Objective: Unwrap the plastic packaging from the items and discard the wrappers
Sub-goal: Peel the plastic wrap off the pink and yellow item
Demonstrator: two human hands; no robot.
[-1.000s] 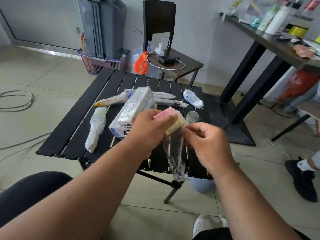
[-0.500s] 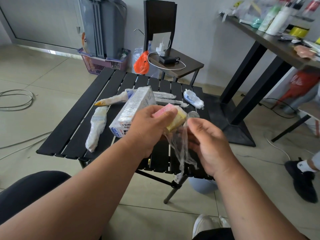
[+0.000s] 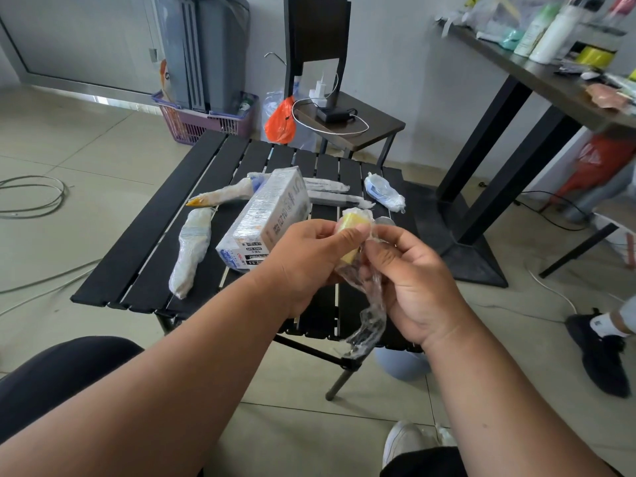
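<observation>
The yellow block [image 3: 351, 224] sits pinched in the left hand [image 3: 309, 256], above the near right part of the black slatted table [image 3: 137, 256]. The right hand [image 3: 413, 284], just right of it, grips the clear wrapper [image 3: 370, 315], which trails down past the table's near edge. The wrapped box [image 3: 268, 218] lies just left; bare slats lie at the near left.
</observation>
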